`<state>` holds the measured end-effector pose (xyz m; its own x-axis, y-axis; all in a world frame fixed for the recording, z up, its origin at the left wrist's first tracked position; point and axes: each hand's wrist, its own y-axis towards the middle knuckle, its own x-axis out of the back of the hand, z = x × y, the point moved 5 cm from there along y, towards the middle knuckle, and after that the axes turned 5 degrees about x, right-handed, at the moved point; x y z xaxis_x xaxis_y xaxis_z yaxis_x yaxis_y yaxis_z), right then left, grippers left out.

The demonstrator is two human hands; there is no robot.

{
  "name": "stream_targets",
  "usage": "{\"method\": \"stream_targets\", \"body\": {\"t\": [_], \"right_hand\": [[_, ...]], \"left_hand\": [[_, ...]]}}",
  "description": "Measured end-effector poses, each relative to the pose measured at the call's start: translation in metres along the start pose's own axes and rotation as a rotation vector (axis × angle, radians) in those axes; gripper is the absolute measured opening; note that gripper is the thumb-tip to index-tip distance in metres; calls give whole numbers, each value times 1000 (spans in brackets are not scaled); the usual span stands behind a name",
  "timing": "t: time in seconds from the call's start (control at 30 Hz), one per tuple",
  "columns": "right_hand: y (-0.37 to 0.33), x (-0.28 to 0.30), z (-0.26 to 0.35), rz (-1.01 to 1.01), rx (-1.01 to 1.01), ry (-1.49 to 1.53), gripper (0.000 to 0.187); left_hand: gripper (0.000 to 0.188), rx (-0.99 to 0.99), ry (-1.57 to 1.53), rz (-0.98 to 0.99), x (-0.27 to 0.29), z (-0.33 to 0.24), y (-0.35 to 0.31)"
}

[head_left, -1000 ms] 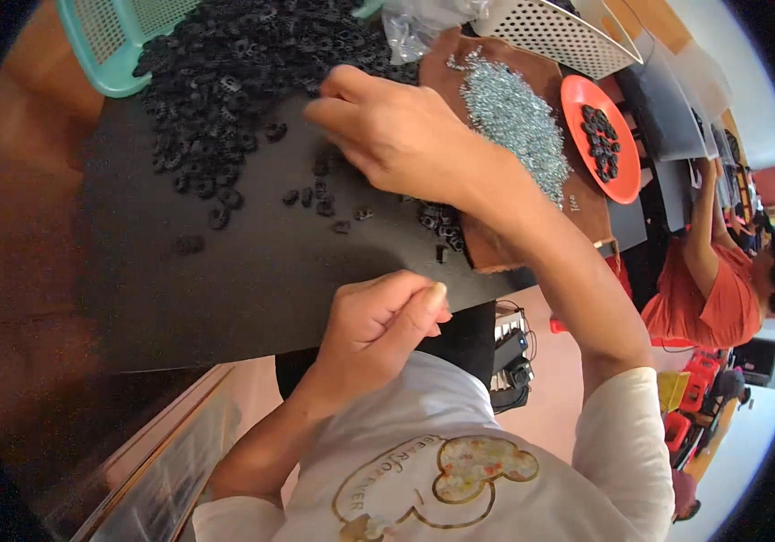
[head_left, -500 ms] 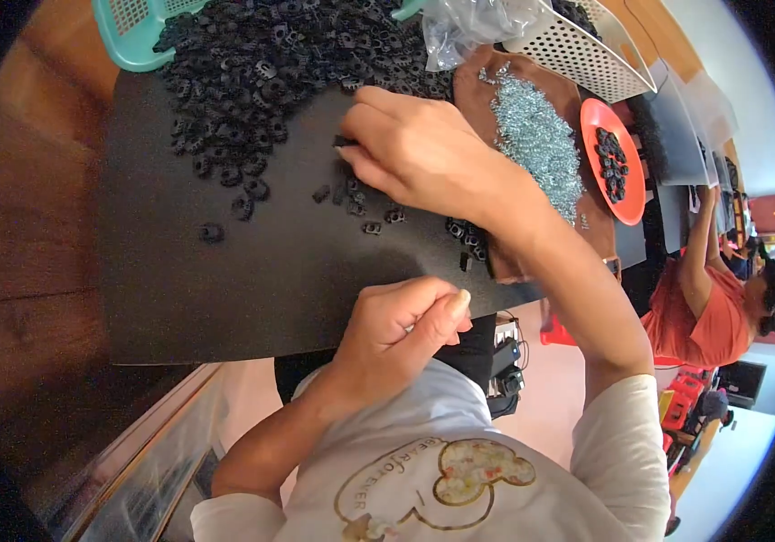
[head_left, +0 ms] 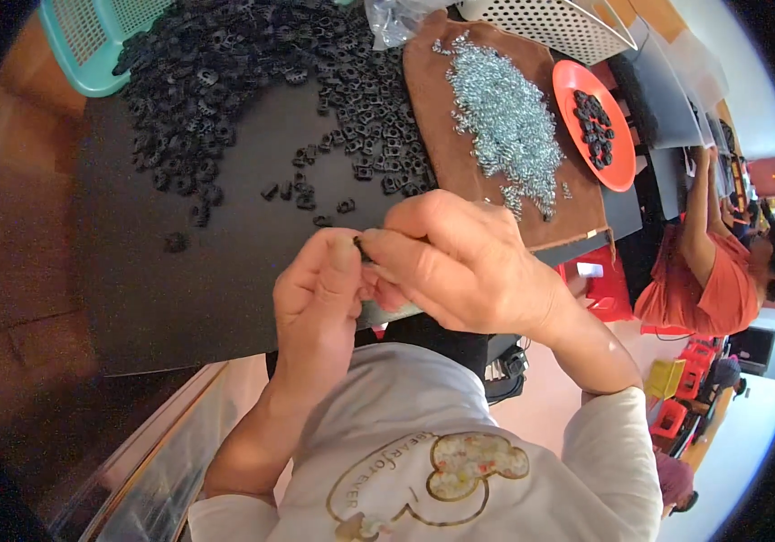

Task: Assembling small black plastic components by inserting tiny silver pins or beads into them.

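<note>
My left hand (head_left: pixel 319 294) and my right hand (head_left: pixel 473 266) meet above the near edge of the dark table, fingers closed. Between their fingertips is a small black plastic piece (head_left: pixel 358 243), mostly covered by the fingers. Whether anything else sits inside the left hand is hidden. Just beyond the hands lie a few loose black plastic pieces (head_left: pixel 345 206). A large heap of the same black pieces (head_left: pixel 216 77) spreads over the far side. To the right, many small shiny metal springs (head_left: pixel 509 117) lie on a brown cloth (head_left: pixel 432 86).
A red plate (head_left: pixel 624 149) holding several black parts is right of the springs. A white perforated basket (head_left: pixel 541 27) and a clear plastic bag (head_left: pixel 396 20) stand at the back; a green basket (head_left: pixel 66 54) is far left. Another person (head_left: pixel 704 280) in orange works at right.
My right hand has come back from the black pieces toward me and met my left hand, which has shifted left and up. The view has moved slightly. The black piece is now between both hands' fingertips.
</note>
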<state>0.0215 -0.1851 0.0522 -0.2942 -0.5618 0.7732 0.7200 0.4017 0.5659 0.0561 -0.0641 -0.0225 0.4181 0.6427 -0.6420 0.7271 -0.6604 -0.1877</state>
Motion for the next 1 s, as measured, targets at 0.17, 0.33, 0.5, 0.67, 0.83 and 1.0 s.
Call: {"method": "stream_targets", "body": {"t": [0.17,0.33,0.5,0.67,0.83,1.0], "right_hand": [[-13,3,-1,-150,-139,166,36],[-19,7,-3,-160,-130,197,32],[-12,0,2,-108,-139,219,37],[-8,-2,6,-104,-149,343,30],[-10,-1,11,-184,-170,398,21],[-4,-4,12,-46,-190,469,36]], "left_hand": [[31,6,-37,-3,3,-1,-3],[29,15,-151,135,2,1,-2],[29,72,-99,50,1,2,-5],[31,22,111,44,4,2,-10],[34,-50,153,117,3,2,-13],[41,-39,-41,100,7,5,-12]]}}
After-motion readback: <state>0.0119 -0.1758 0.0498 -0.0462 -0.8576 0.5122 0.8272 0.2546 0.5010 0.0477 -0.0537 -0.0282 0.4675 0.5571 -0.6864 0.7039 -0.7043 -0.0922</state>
